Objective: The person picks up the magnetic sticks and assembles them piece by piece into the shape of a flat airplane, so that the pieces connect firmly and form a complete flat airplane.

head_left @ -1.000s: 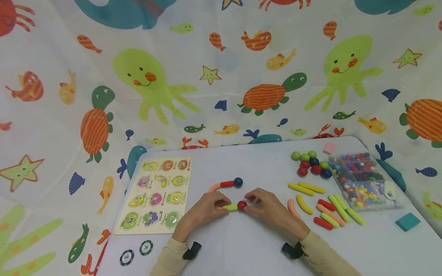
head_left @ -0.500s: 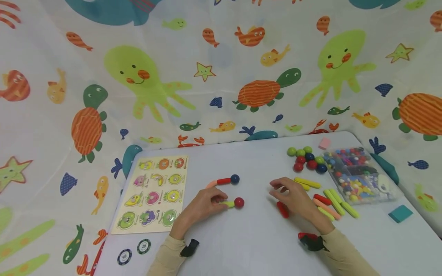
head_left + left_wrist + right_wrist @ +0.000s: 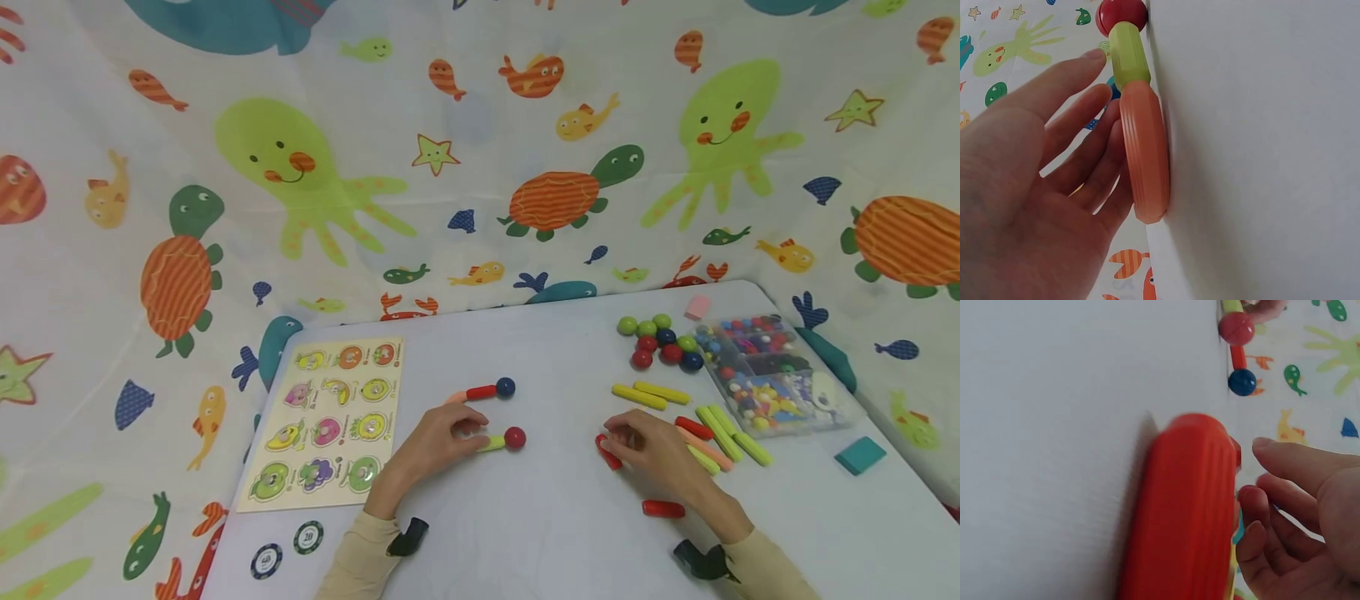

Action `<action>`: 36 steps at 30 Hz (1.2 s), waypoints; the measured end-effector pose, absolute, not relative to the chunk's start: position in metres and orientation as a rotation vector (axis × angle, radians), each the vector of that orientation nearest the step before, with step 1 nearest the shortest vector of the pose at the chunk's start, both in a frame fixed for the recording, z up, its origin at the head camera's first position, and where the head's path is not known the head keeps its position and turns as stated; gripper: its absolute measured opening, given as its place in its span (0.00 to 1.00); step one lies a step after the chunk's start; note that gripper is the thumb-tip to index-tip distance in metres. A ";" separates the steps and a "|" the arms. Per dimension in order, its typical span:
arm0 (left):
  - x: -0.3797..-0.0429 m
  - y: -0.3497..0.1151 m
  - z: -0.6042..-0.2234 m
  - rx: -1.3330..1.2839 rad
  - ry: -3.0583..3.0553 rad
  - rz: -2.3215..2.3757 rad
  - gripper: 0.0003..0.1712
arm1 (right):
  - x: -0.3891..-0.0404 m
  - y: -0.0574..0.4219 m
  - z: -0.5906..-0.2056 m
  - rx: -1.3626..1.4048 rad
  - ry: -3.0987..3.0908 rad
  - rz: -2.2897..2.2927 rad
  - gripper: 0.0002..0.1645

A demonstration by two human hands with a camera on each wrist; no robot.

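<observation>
My left hand [image 3: 427, 446] rests beside a chain of toy pieces: a curved orange stick [image 3: 1145, 156], a light green stick [image 3: 492, 444] and a red ball [image 3: 514, 437]. In the left wrist view its fingers lie loosely behind the orange stick, the thumb apart from it. The head view hides the orange stick behind this hand. My right hand [image 3: 656, 450] has its fingertips right at a short red stick [image 3: 613, 458]; its thumb and fingers are spread apart in the right wrist view. Another red stick [image 3: 663, 508] lies below that hand, near the wrist.
Behind the left hand lies a chain with a red stick [image 3: 481, 392] and dark blue ball [image 3: 506, 387]. A fruit board [image 3: 247, 492] and two chips [image 3: 308, 537] are at left. Several balls [image 3: 671, 354], yellow sticks [image 3: 639, 397] and a bead box [image 3: 825, 429] are at right.
My right hand has let go of the red ball and moved right to the short red stick. The left hand stays by its chain, its fingers now looser. The head view has shifted slightly.
</observation>
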State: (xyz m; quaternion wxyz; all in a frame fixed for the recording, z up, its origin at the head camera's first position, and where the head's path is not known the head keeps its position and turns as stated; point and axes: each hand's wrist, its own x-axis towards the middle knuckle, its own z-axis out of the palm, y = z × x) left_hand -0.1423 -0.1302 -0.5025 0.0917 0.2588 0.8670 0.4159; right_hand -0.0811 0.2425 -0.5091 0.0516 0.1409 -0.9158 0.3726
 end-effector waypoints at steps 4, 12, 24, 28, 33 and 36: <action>-0.143 -0.130 -0.502 0.755 2.602 1.232 0.17 | -0.077 0.240 -0.511 0.489 -2.751 1.115 0.16; -0.148 -0.132 -0.502 0.716 2.687 1.236 0.17 | -0.076 0.232 -0.505 0.435 -2.918 1.043 0.16; -0.163 -0.133 -0.503 0.679 2.755 1.288 0.14 | -0.078 0.215 -0.497 0.341 -3.063 0.821 0.18; -0.169 -0.129 -0.504 0.680 2.768 1.313 0.15 | -0.082 0.214 -0.497 0.329 -3.059 0.792 0.16; -0.175 -0.122 -0.505 0.696 2.780 1.296 0.15 | -0.087 0.212 -0.499 0.302 -3.028 0.927 0.13; -0.178 -0.119 -0.506 0.696 2.794 1.245 0.15 | -0.091 0.209 -0.500 0.299 -2.995 0.972 0.13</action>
